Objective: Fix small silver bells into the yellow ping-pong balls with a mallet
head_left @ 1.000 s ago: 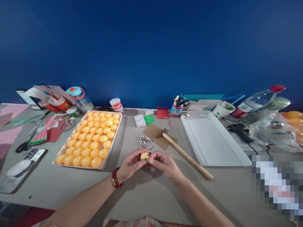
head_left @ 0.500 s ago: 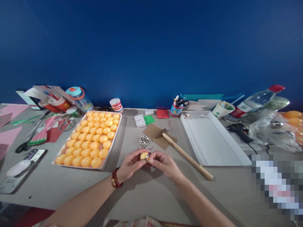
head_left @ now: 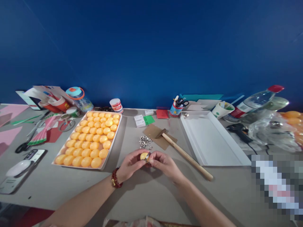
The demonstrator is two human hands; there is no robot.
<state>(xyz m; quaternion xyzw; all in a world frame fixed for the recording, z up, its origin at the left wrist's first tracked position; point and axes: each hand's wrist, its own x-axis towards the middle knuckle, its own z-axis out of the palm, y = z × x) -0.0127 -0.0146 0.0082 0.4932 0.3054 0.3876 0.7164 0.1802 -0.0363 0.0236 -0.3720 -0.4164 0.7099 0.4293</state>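
Observation:
Over the front middle of the table, my left hand [head_left: 132, 162] pinches an orange ping-pong ball [head_left: 143, 156] between thumb and fingers. My right hand [head_left: 164, 164] is closed against the ball's right side, which carries shiny silver pieces; whether a loose piece is in its fingertips is hidden. Just beyond the hands lies a heap of small silver pieces [head_left: 144, 142], too small to name surely. A hammer [head_left: 187, 154] with a wooden handle rests right of them, its head on a brown sheet [head_left: 151, 130]. Left of my hands stands a white tray [head_left: 113, 138] filled with orange balls [head_left: 86, 153].
A second white tray [head_left: 210, 138] at right has one silver-covered item in its far corner. Beyond are small white boxes [head_left: 139, 120], a pen cup [head_left: 175, 110] and a white jar [head_left: 116, 105]. A glue gun [head_left: 240, 132] and bottle [head_left: 255, 101] stand right; a phone [head_left: 35, 154] lies left.
Almost nothing differs. The ball has turned very slightly between my fingers, while both hands stay in the same place.

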